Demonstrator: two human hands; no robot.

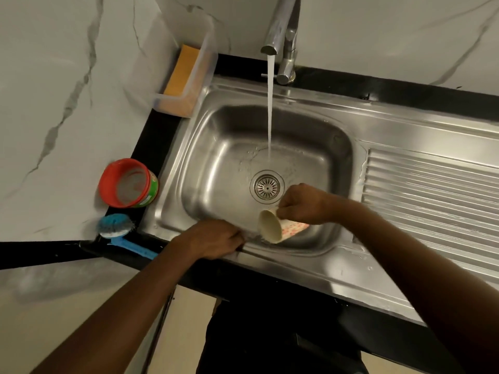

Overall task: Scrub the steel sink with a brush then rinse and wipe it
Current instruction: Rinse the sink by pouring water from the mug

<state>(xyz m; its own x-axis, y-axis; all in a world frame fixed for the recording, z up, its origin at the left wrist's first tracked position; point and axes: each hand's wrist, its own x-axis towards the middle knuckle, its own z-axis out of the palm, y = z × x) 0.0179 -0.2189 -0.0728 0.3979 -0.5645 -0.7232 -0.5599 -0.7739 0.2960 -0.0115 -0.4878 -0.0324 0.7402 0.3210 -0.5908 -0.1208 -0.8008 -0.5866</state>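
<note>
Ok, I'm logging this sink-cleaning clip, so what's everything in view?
sink: one, steel, centre, drainboard at right
tap: one, chrome, behind basin, water running
drain strainer: one, steel, basin floor
sponge: one, orange, in clear holder, back left
tub: one, red and green, left of sink
brush: one, blue, counter, front left
cup: one, white with red print, tipped over basin
left hand: one, on sink's front rim
right hand: one, holding cup
</note>
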